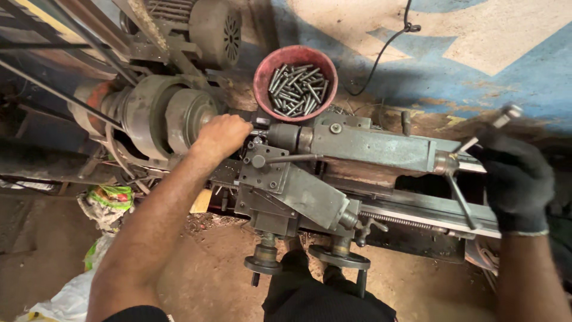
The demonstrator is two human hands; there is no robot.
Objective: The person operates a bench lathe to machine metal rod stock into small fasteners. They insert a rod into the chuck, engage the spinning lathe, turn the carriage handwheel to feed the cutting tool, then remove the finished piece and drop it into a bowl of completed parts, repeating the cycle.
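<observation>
Lathe [333, 173] across the middle, grey and worn, reached from both ends. Left hand [221, 136], bare, fingers closed at the chuck [179, 119] end, pinching something small (hidden by the knuckles). Right hand [515, 179], in one black glove, wrapped around a spoke of the tailstock handle [471, 179]. Well apart, those two hands. One red bucket [295, 80] just behind the lathe, between them, holding many short metal rods [297, 89]. Two round handwheels [301, 261] at the front.

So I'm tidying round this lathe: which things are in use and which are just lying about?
In use:
left hand at the chuck
gloved right hand on the tailstock handle
red bucket of rods

Lying about:
green wrapper
white sack
black cable
</observation>
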